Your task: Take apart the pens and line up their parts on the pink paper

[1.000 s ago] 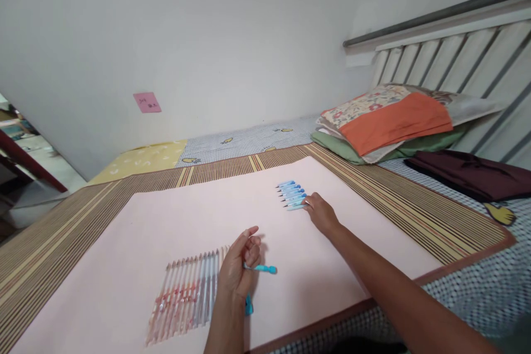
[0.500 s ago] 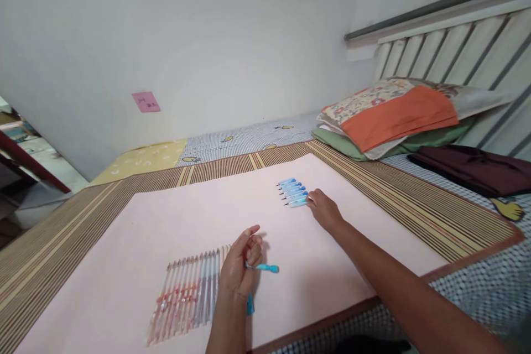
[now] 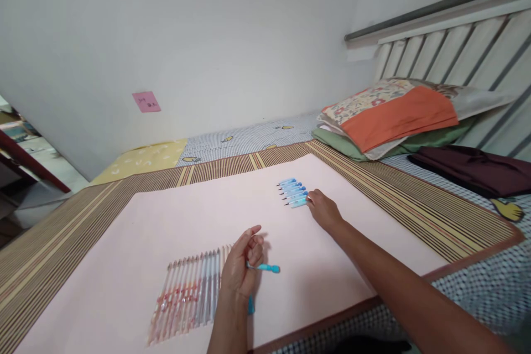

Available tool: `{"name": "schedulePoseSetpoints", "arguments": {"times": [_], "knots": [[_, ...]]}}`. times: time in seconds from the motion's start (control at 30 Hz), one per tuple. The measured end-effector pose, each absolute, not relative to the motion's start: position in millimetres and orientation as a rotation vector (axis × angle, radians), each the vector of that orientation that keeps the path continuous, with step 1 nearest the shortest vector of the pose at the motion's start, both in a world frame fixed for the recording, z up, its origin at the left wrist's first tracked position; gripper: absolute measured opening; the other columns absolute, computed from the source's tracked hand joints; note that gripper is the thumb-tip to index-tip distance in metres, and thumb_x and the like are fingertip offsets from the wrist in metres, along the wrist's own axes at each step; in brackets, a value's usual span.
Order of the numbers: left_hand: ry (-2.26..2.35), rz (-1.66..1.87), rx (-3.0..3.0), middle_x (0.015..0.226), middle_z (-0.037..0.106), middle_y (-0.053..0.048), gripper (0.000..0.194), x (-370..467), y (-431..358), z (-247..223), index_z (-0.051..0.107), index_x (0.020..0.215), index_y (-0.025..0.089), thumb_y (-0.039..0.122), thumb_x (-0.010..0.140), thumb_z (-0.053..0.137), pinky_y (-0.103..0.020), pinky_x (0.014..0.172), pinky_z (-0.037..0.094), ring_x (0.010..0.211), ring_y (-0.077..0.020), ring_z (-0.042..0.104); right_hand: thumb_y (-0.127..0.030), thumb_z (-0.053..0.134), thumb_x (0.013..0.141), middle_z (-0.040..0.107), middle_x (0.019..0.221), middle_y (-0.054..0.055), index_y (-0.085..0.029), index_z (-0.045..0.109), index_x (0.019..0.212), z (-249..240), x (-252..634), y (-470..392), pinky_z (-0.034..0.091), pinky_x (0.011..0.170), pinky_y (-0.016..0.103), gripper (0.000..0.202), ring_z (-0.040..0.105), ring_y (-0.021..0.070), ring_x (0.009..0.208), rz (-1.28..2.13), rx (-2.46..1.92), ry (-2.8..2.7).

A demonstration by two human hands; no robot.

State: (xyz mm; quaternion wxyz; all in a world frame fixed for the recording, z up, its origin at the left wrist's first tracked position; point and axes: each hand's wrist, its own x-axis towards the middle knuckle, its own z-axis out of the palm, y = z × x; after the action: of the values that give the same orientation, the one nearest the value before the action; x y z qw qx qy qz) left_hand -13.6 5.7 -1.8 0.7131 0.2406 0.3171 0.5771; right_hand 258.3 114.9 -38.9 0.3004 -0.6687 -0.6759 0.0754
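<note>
While the right hand (image 3: 326, 210) is pinching the nearest blue pen (image 3: 299, 203) by its rear end, towards the pink sheet's (image 3: 199, 215) far right, the grip is leaving its front end exposed, presumably for easier lining-up beside the other blue pens (image 3: 291, 189). Over the sheet's near middle, the left hand (image 3: 238, 268) is curling loosely by a turquoise-ended item (image 3: 269, 269), though I can't tell whether it's gripping it; slim pens (image 3: 182, 293) are lying side by side at near left.
</note>
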Motion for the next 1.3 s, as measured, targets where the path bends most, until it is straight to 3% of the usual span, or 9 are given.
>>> {"name": "schedulePoseSetpoints", "arguments": {"times": [0.13, 0.3, 0.43, 0.57, 0.8, 0.97, 1.13, 1.3], "knots": [[0.703, 1.279, 0.530, 0.069, 0.064, 0.000, 0.035, -14.4, 5.8, -1.9, 0.073, 0.099, 0.008, 0.034, 0.076, 0.081, -0.016, 0.041, 0.019, 0.040, 0.0014, 0.027, -0.020, 0.056, 0.091, 0.063, 0.099, 0.006, -0.021, 0.064, 0.087, -29.5, 253.3, 110.3, 0.034, 0.066, 0.029, 0.009, 0.055, 0.0173, 0.076, 0.281, -1.701, -1.674], [0.705, 1.282, 0.521, 0.069, 0.064, 0.000, 0.037, -14.4, 5.2, -0.9, 0.073, 0.099, 0.008, 0.035, 0.074, 0.082, -0.017, 0.040, 0.019, 0.040, 0.0014, 0.027, -0.038, 0.044, 0.094, 0.063, 0.075, 0.005, -0.021, 0.064, 0.074, -15.1, 254.7, 117.5, 0.040, 0.062, 0.029, 0.034, 0.054, 0.0185, 0.070, 0.517, -1.563, -1.448], [0.704, 1.291, 0.522, 0.068, 0.064, 0.000, 0.037, -14.1, 5.3, -0.4, 0.074, 0.097, 0.009, 0.035, 0.073, 0.083, -0.016, 0.040, 0.019, 0.041, 0.0014, 0.025, -0.053, 0.043, 0.089, 0.053, 0.059, 0.001, -0.017, 0.069, 0.077, -17.7, 257.1, 124.6, 0.035, 0.048, 0.027, 0.046, 0.045, 0.0144, 0.053, 0.727, -1.464, -1.239], [0.697, 1.300, 0.508, 0.068, 0.064, 0.000, 0.036, -15.1, 5.7, -0.2, 0.074, 0.097, 0.009, 0.034, 0.073, 0.083, -0.016, 0.040, 0.020, 0.041, 0.0011, 0.026, -0.061, 0.052, 0.078, 0.047, 0.056, -0.003, -0.018, 0.064, 0.077, -33.8, 257.4, 122.7, 0.032, 0.043, 0.026, 0.045, 0.039, 0.0113, 0.046, 0.891, -1.390, -1.164], [0.696, 1.301, 0.503, 0.068, 0.064, 0.000, 0.037, -16.7, 5.2, 0.2, 0.074, 0.098, 0.008, 0.034, 0.073, 0.083, -0.016, 0.040, 0.020, 0.040, 0.0013, 0.028, -0.037, 0.059, 0.069, 0.052, 0.055, -0.004, -0.019, 0.063, 0.078, -50.2, 273.0, 116.9, 0.034, 0.049, 0.026, 0.020, 0.045, 0.0127, 0.050, 0.860, -1.451, -1.342], [0.700, 1.295, 0.507, 0.068, 0.064, 0.001, 0.037, -15.4, 5.0, 0.8, 0.074, 0.098, 0.008, 0.035, 0.074, 0.083, -0.016, 0.040, 0.020, 0.040, 0.0015, 0.027, -0.024, 0.060, 0.073, 0.060, 0.067, -0.003, -0.022, 0.068, 0.078, -49.5, 281.2, 113.2, 0.035, 0.060, 0.028, 0.009, 0.051, 0.0156, 0.063, 0.620, -1.526, -1.601], [0.695, 1.284, 0.505, 0.068, 0.064, 0.000, 0.038, -14.9, 5.4, 1.3, 0.074, 0.097, 0.008, 0.034, 0.072, 0.084, -0.016, 0.040, 0.020, 0.040, 0.0014, 0.027, -0.012, 0.057, 0.080, 0.064, 0.087, 0.003, -0.021, 0.067, 0.077, -48.4, 276.2, 110.6, 0.038, 0.080, 0.032, 0.014, 0.056, 0.0195, 0.086, 0.350, -1.548, -1.770], [0.698, 1.289, 0.499, 0.067, 0.065, 0.000, 0.039, -15.1, 5.3, 0.5, 0.074, 0.098, 0.008, 0.034, 0.071, 0.085, -0.016, 0.040, 0.020, 0.040, 0.0014, 0.028, -0.012, 0.058, 0.086, 0.065, 0.098, 0.007, -0.022, 0.068, 0.082, -45.4, 272.5, 106.0, 0.035, 0.086, 0.035, 0.014, 0.055, 0.0231, 0.096, 0.152, -1.582, -1.847]]}}
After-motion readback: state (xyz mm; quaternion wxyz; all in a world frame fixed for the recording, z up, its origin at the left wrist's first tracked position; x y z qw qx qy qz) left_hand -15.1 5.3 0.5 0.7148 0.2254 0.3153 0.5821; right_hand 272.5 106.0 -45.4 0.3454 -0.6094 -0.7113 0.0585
